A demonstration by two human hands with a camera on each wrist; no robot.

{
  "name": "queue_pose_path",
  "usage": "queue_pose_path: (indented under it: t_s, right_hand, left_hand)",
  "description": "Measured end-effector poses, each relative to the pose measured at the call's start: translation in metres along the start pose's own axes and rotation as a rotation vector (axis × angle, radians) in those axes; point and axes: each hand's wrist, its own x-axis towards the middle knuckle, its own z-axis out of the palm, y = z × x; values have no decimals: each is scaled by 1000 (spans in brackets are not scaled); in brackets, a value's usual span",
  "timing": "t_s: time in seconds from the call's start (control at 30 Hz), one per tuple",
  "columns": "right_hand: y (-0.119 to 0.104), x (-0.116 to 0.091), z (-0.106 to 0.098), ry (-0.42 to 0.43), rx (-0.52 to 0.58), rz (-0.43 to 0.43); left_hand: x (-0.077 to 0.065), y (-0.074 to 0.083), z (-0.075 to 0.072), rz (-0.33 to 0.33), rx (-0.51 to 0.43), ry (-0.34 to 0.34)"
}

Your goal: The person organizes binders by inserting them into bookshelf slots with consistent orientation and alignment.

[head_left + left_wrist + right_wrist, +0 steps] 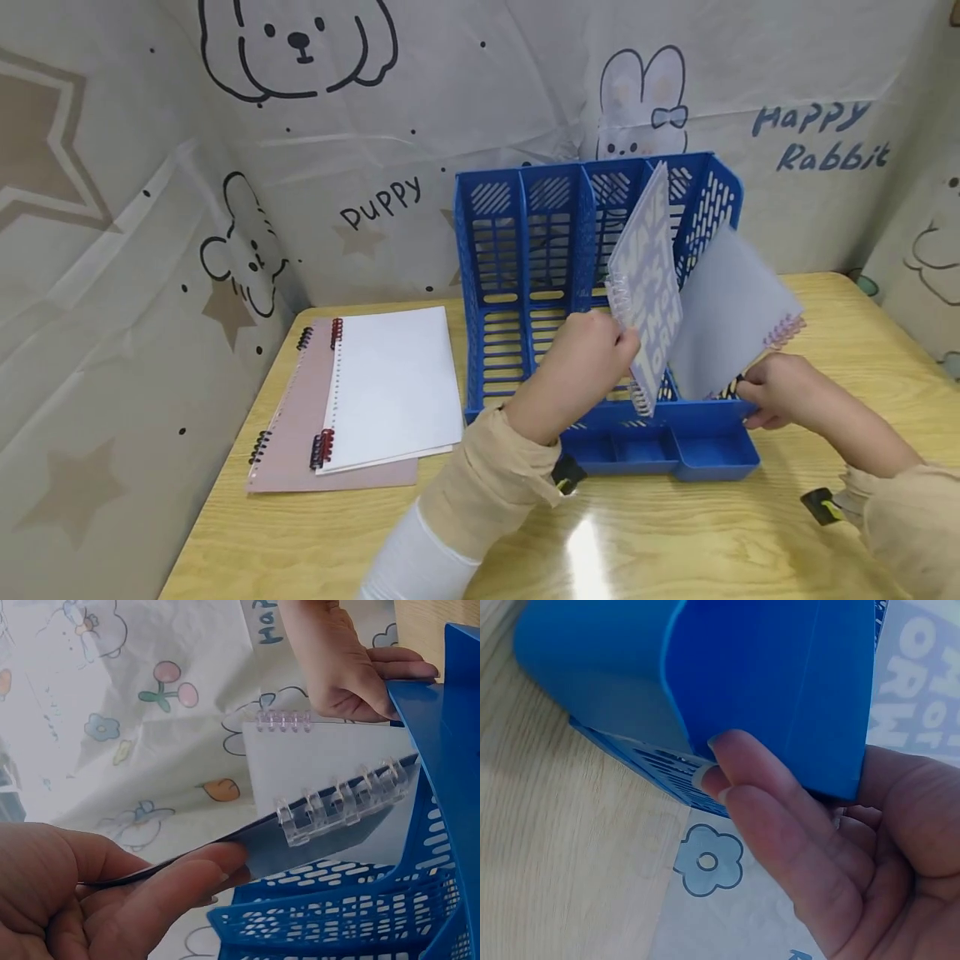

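Note:
My left hand pinches the ringed edge of a ring-bound notebook with pale lettering on its cover. The notebook stands upright and tilted over a slot of the blue file rack. In the left wrist view, thumb and fingers of the left hand clasp the cover beside clear binder rings. My right hand holds the rack's front right corner; in the right wrist view the right hand curls round the blue wall. A translucent notebook with pink rings leans in the rightmost slot.
A white-paged ring notebook overlaps a pink one on the wooden table, left of the rack. Small trays line the rack's front. A printed cloth hangs behind and at both sides.

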Motion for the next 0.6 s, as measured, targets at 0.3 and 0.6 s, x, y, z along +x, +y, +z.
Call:
queue_pose_path:
  t_s: [0.3,0.6]
  right_hand:
    - [3,-1,-2,10,-15,-6]
    - [4,-2,0,12,23,-4]
  left_hand:
    - [25,11,18,-114,-50,-24]
    - [43,28,48,-107,136,75]
